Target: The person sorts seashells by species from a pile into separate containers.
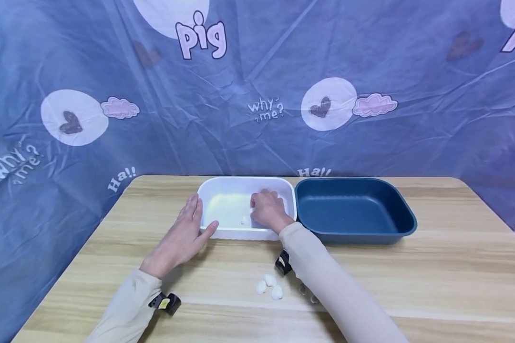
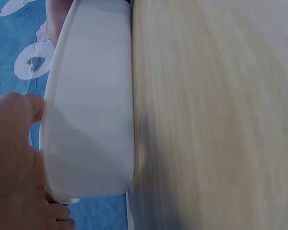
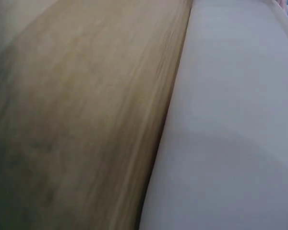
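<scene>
A white rectangular tray stands near the back of the table. My left hand rests at its left end, fingers straight along the outside and thumb on the front rim. In the left wrist view, the fingers reach the tray's rim. My right hand is down inside the tray toward its right end, fingers curled; I cannot tell what they hold. A small white shell-like piece lies on the tray floor beside that hand. Only the tray's outer wall and the table show in the right wrist view.
A dark blue rectangular tray stands against the white tray's right side. Several small white shell-like pieces lie on the wooden table in front. Small brown pieces lie beside the right sleeve, partly covered. A blue printed cloth hangs behind.
</scene>
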The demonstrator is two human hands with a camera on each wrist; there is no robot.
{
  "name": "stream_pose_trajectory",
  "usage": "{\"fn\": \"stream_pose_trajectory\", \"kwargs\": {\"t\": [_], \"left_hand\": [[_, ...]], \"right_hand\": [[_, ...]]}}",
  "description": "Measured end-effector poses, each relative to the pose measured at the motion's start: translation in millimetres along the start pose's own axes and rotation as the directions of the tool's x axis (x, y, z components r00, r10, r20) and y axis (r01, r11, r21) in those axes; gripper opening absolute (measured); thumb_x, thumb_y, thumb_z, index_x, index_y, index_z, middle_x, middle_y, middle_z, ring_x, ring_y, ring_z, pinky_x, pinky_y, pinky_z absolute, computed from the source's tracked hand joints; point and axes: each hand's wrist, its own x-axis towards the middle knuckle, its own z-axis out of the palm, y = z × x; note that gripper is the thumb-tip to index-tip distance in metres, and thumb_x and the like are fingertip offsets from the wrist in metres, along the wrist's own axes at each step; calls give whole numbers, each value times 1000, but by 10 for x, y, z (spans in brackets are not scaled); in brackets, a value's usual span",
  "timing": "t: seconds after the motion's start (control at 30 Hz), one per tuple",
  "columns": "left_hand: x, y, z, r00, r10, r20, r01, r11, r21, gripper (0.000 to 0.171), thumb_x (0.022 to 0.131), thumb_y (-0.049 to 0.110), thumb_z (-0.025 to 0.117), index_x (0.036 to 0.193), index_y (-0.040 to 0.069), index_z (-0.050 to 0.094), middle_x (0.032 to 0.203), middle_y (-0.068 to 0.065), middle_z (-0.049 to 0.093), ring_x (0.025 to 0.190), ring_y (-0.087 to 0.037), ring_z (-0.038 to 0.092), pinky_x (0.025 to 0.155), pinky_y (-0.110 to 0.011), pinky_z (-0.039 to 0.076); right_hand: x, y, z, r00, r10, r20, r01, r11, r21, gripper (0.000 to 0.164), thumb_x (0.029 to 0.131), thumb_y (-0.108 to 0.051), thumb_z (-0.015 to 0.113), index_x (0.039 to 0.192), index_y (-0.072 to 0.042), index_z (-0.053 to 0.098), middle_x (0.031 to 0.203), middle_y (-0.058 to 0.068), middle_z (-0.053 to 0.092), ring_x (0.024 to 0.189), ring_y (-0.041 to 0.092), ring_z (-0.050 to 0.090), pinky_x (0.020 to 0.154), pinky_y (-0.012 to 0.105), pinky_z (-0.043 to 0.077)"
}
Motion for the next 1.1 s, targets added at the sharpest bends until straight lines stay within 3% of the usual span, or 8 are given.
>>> {"fn": "stream_pose_trajectory", "kwargs": {"t": [0.17, 0.3, 0.5, 0.63, 0.73, 0.83, 1.1], "left_hand": [[-26, -13, 15, 1000, -2, -3, 2, 1000, -6, 84, 102, 52, 32, 146, -16, 11, 156, -30, 2, 145, -41, 2, 118, -51, 10], [-31, -26, 20, 1000, -9, 7, 9, 1000, -10, 85, 102, 53, 32, 147, -16, 9, 157, -29, 0, 145, -40, 0, 118, -51, 9], [10, -11, -1, 1000, 0, -1, 0, 1000, -15, 85, 102, 53, 32, 147, -16, 10, 157, -29, 0, 145, -40, 0, 118, -52, 9], [21, -2, -7, 1000, 1, 3, -1, 1000, -8, 84, 102, 52, 33, 146, -16, 10, 156, -31, 1, 145, -41, 1, 118, -52, 11], [29, 1, -11, 1000, -4, 8, 4, 1000, -10, 85, 102, 53, 32, 147, -16, 10, 156, -30, 0, 145, -40, 0, 118, -52, 10], [35, 2, -16, 1000, -8, 13, 8, 1000, -15, 86, 101, 54, 31, 147, -15, 9, 157, -29, -2, 146, -39, -1, 118, -51, 9], [30, -1, -2, 1000, -18, 21, 18, 1000, -14, 86, 101, 55, 30, 147, -15, 8, 157, -28, -3, 146, -38, -2, 118, -51, 8]], "right_hand": [[-40, 6, -34, 999, -30, -38, 30, 999, 18, 15, 79, -11, 73, 94, -10, 70, 95, 8, 61, 93, 31, 56, 76, 45, 50], [-163, 3, -188, 990, -88, -110, 96, 993, 69, 18, 81, -14, 76, 98, -9, 71, 101, 10, 64, 91, 29, 60, 76, 41, 52], [-536, 37, -416, 954, -216, -207, 249, 957, 149, 15, 83, -11, 75, 97, -9, 71, 106, 9, 68, 100, 25, 62, 83, 39, 53], [-820, 88, -421, 924, -308, -227, 343, 929, 139, 12, 81, -11, 76, 93, -11, 72, 100, 4, 70, 93, 20, 64, 79, 35, 54], [-1010, 143, -394, 911, -364, -195, 394, 907, 148, 12, 80, -10, 77, 91, -11, 72, 93, 0, 70, 82, 16, 63, 71, 27, 53], [-1179, 212, -350, 914, -382, -138, 401, 903, 155, 12, 78, -9, 78, 88, -12, 72, 86, -3, 67, 75, 12, 60, 64, 22, 51], [-1489, 348, -231, 946, -322, 50, 318, 945, 71, 19, 69, -22, 85, 82, -20, 71, 86, -13, 57, 77, 7, 51, 64, 25, 46]]}}
